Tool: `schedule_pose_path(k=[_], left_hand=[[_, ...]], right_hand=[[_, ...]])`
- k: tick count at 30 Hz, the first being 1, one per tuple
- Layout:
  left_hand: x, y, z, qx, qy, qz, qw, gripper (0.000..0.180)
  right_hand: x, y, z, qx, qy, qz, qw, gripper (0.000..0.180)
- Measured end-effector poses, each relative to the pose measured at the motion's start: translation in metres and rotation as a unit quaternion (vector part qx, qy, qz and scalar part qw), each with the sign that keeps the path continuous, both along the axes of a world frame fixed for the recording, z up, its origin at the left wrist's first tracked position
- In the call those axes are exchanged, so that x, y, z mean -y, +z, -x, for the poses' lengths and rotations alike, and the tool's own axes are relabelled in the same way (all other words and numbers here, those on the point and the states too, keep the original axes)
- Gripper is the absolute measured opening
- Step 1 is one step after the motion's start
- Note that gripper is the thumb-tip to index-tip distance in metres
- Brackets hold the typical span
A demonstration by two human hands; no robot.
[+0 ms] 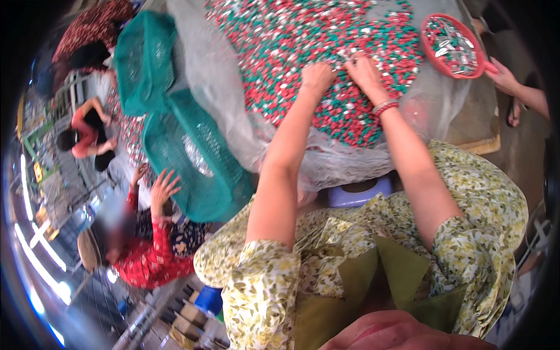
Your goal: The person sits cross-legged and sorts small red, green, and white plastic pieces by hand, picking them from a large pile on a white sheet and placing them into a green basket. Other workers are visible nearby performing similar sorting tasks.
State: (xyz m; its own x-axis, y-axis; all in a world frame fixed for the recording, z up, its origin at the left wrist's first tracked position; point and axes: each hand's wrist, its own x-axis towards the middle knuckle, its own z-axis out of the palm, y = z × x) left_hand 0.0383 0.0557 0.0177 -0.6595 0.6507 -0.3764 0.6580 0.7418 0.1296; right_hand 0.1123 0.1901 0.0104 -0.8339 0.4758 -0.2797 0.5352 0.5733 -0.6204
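On the heap of small red, green and silver pieces [326,52] (too many to count), two hands: left hand [317,76] curled shut, right hand [364,70] spread flat.

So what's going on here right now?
A person has both hands, left hand and right hand, down in a heap of small red, green and silver pieces spread on a clear plastic sheet. Another person's hand holds a red basket of silver pieces. Two green baskets sit at left.

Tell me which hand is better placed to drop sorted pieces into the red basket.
Probably the right hand: it rests on the pile of red, green and silver pieces on the side nearer the red basket, while the left hand sits farther away.
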Motion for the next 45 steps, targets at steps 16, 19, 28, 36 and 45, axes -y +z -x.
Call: schedule_pose_path(k=[16,19,28,36,45], left_hand=[[-0.020,-0.007,-0.014,0.022,-0.023,-0.035,0.999,0.030],[0.004,-0.009,0.002,-0.008,0.075,-0.094,0.993,0.027],[0.003,-0.008,-0.020,0.015,0.080,-0.160,0.984,0.022],[-0.029,-0.017,-0.028,0.045,0.216,-0.271,0.937,0.034],[-0.006,-0.014,-0.026,-0.002,0.010,-0.252,0.968,0.019]], right_hand=[[-0.047,0.008,-0.032,-0.205,-0.145,0.772,0.584,0.012],[-0.075,0.019,-0.034,-0.225,-0.081,0.786,0.570,0.012],[-0.071,0.039,-0.032,-0.147,-0.111,0.723,0.666,0.022],[-0.068,0.059,-0.027,-0.081,-0.071,0.684,0.721,0.030],[-0.070,0.049,-0.028,-0.180,-0.135,0.664,0.713,0.008]])
